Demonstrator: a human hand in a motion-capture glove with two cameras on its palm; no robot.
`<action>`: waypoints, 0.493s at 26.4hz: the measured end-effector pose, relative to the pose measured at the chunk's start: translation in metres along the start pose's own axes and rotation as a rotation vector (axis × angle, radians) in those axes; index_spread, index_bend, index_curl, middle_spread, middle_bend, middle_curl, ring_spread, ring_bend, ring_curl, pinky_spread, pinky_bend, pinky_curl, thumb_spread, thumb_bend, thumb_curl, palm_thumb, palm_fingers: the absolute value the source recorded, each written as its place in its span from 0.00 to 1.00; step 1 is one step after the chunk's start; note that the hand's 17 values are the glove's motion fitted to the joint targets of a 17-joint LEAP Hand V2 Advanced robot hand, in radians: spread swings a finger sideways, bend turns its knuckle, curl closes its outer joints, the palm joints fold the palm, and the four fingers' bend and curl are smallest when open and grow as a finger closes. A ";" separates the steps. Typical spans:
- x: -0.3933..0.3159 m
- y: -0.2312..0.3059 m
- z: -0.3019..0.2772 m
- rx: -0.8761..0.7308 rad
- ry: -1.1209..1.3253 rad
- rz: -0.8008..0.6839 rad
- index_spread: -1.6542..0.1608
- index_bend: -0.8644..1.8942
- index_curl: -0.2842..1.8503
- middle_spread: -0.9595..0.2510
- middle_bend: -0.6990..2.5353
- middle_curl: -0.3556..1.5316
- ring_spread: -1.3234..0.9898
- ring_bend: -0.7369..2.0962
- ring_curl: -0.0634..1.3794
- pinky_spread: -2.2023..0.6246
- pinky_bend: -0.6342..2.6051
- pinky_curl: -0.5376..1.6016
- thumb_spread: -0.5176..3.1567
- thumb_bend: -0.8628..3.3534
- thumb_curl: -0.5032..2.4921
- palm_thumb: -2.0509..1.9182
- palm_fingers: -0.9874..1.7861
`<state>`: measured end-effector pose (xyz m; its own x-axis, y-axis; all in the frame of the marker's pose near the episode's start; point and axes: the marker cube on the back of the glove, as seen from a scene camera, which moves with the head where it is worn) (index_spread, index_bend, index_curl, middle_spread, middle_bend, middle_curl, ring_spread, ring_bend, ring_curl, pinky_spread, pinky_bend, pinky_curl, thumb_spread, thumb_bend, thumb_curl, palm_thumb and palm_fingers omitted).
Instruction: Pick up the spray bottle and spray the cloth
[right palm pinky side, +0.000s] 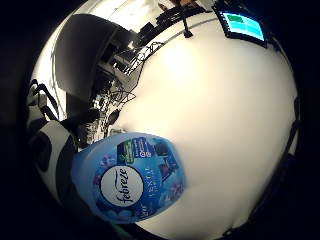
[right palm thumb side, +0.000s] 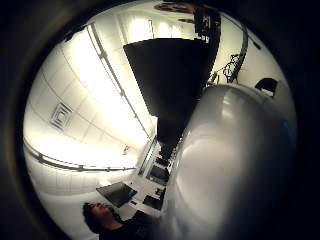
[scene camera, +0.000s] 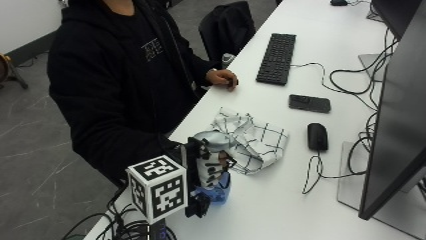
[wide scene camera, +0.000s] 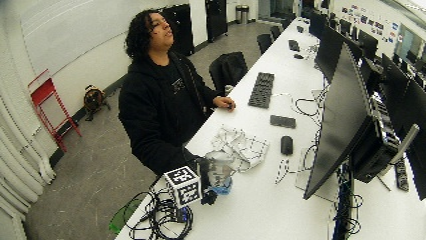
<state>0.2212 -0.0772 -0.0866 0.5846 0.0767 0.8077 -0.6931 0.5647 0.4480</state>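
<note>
A person in a dark hooded top is standing at the edge of a long white table, and the gloved right hand is wrapping its fingers around a spray bottle, holding it upright near the table's edge. Whether the bottle's blue base is resting on the table or hanging just above it cannot be told. The checked cloth is lying crumpled just beyond the bottle, farther along the table from the hand and toward the mouse and phone. The bottle's long axis is running vertically, so in all likelihood the nozzle needs turning toward the cloth before the trigger is squeezed; which way the nozzle is facing cannot be made out. In the little-finger-side palm view the bottle's blue label is filling the space close to the palm above the white tabletop. The bare left hand is resting at the table's edge well apart from the cloth, near a keyboard, making the gloved hand much the nearer one.
</note>
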 end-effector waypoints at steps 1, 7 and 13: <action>-0.007 0.001 -0.005 -0.035 0.012 -0.002 0.76 0.46 0.37 0.62 0.42 0.49 0.48 0.54 0.39 0.67 0.35 0.45 0.24 0.20 0.40 0.75 0.86; -0.051 -0.001 -0.016 -0.368 0.142 -0.050 0.76 0.46 0.38 0.63 0.43 0.49 0.48 0.54 0.39 0.67 0.35 0.45 0.23 0.20 0.41 0.75 0.86; -0.095 0.000 -0.014 -0.721 0.450 -0.154 0.76 0.45 0.38 0.63 0.43 0.49 0.48 0.54 0.39 0.67 0.35 0.45 0.23 0.20 0.41 0.75 0.86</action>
<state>0.1717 -0.0727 -0.1682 0.8670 0.1883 0.4614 -0.2446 0.9675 0.0647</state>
